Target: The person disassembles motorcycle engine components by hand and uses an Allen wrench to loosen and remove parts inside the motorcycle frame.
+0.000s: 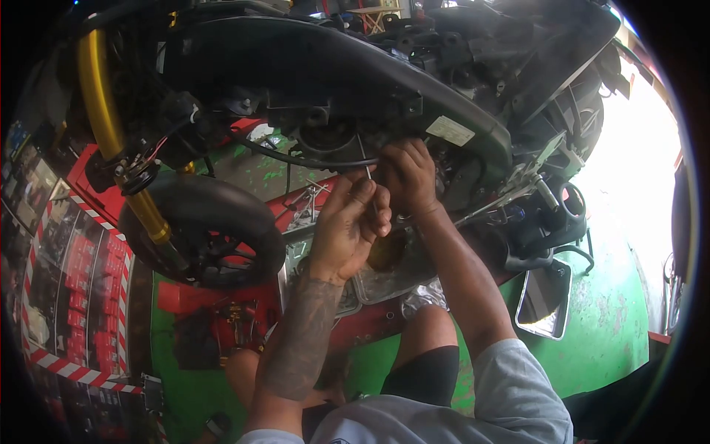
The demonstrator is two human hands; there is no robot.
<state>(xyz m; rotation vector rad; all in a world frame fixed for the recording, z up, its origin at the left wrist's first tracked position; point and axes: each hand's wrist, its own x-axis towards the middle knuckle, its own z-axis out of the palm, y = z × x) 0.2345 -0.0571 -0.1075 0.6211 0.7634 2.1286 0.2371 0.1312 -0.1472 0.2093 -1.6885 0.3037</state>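
My left hand (pixel 355 218) is closed in a pinch on a thin metal rod (pixel 368 172), which stands roughly upright below the motorcycle's dark frame (pixel 296 74). Just to its right, my right hand (pixel 407 176) reaches up under the frame beside a black hose (pixel 296 160). The right fingers are bent together, and what they grip is hidden. A white label (pixel 450 131) sits on the frame above and to the right of that hand.
The front wheel (pixel 203 229) and gold fork (pixel 100 96) are at left. Metal trays (pixel 360 290) lie beneath the bike, with another tray (pixel 546 300) on the green floor (pixel 606 311). An open red case (pixel 222 318) holds tools. Red-and-white tape (pixel 81 370) borders shelves at far left.
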